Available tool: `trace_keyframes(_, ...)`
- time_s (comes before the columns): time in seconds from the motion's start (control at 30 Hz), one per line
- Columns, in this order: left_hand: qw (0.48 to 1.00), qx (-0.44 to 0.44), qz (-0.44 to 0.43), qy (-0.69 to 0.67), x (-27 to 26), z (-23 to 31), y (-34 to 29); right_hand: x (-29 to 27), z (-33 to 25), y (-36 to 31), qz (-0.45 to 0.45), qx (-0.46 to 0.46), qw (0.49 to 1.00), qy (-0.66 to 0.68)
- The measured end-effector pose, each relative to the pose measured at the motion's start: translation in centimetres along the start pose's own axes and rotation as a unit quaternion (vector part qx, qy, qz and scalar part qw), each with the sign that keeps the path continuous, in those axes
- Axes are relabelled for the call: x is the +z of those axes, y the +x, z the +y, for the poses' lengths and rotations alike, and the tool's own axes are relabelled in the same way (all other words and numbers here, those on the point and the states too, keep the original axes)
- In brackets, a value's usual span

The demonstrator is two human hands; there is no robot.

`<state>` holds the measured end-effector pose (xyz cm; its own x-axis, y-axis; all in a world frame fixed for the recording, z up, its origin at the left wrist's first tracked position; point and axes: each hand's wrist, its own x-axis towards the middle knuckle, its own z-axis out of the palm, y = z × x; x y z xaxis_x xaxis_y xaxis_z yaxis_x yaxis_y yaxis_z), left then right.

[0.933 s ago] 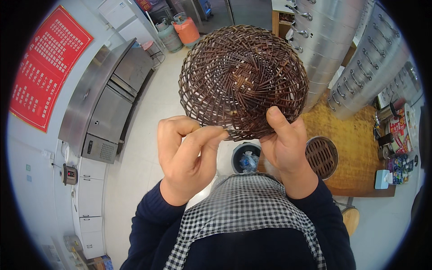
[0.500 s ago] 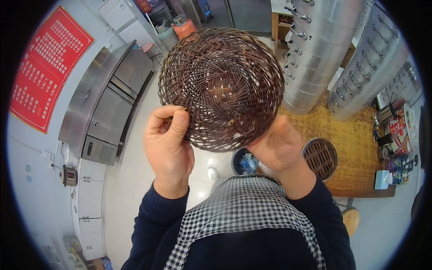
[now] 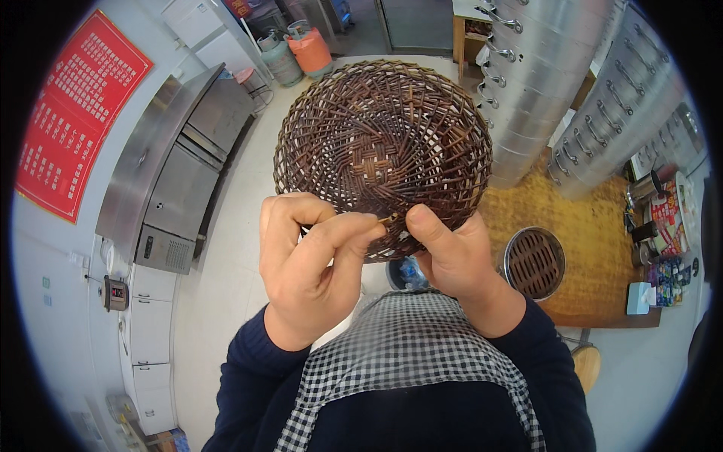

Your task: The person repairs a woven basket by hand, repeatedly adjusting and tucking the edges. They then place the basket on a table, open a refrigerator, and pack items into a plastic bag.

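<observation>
**First:** Item one, what do we list?

**Second:** One round woven basket (image 3: 380,143), dark brown, held up before the body, above the floor (image 3: 226,301).

**First:** Which way does it point?

**Second:** Broad face toward the camera, cross-woven centre in plain sight. We read the outline as near circular, so we cannot single out a long axis. Strands curve outward from the centre to an open lattice edge. Hollow side or underside: we cannot tell.

**First:** Its place relative to the hands?

**Second:** We enter its near edge at both hands, the bulk of the disc extending beyond them, away from the body.

**First:** Left hand (image 3: 309,264)?

**Second:** Thumb and forefinger pinched together, tips toward the right, overlapping the near edge in our view, at a small yellowish bit (image 3: 389,219). Whether anything sits within the pinch, we cannot tell.

**First:** Right hand (image 3: 463,264)?

**Second:** Grasping the basket by its near edge, right of centre: thumb in front, other fingers largely hidden behind.

**First:** Surroundings?

**Second:** We list a dark bin (image 3: 393,276) with bluish plastic, partly hidden; at right, a yellow-brown wooden counter (image 3: 602,256), a round slotted piece (image 3: 534,264) beside it, and two tall stacks of silvery tiers (image 3: 550,90).
</observation>
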<state>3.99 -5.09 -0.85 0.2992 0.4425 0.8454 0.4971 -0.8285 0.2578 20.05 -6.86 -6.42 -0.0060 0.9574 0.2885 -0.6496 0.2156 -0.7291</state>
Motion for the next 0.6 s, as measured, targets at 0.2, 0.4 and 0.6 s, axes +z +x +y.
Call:
trace_keyframes(0.2,0.999,0.027,-0.010,0.027,-0.05,0.34,0.15,0.06,0.12,-0.31,0.015,-0.022,0.999,-0.037)
trace_keyframes(0.4,0.996,0.074,-0.036,0.027,-0.15,0.36,0.18,0.58,0.15,-0.49,0.029,-0.028,0.999,-0.034)
trace_keyframes(0.6,0.977,-0.058,-0.080,-0.191,-0.80,-0.41,0.31,0.81,0.18,-0.56,0.054,-0.026,0.998,-0.012)
